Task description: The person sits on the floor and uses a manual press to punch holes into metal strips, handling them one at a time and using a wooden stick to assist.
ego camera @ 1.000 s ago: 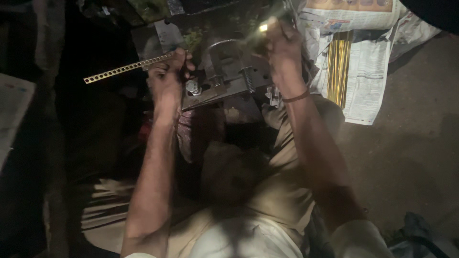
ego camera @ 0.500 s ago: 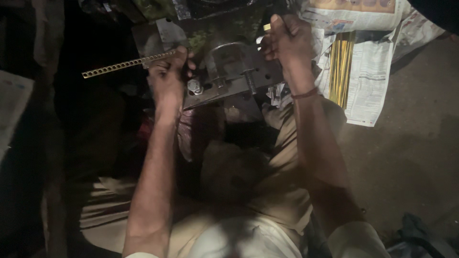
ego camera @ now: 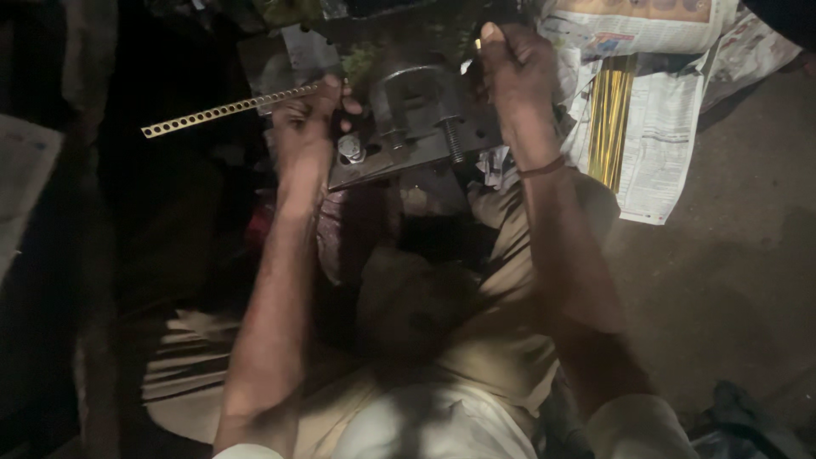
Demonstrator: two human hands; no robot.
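My left hand (ego camera: pixel 304 126) grips a long thin brass-coloured metal strip (ego camera: pixel 204 113) with a row of punched holes; the strip sticks out to the left. Its inner end goes into a grey metal hand press (ego camera: pixel 416 115) with a curved frame, a bolt and a spring. My right hand (ego camera: pixel 518 72) is closed around the top right of the press, on what seems to be its handle, which the fingers hide. A thin band circles my right wrist.
Newspaper sheets (ego camera: pixel 671 127) lie on the floor at the right, with a bundle of yellow strips (ego camera: pixel 612 119) on them. My folded legs in tan trousers (ego camera: pixel 476 340) fill the foreground. The left side is dark, with a pale sheet (ego camera: pixel 21 187) at its edge.
My right hand has shifted slightly on the top of the press. The left hand and strip stay nearly in place.
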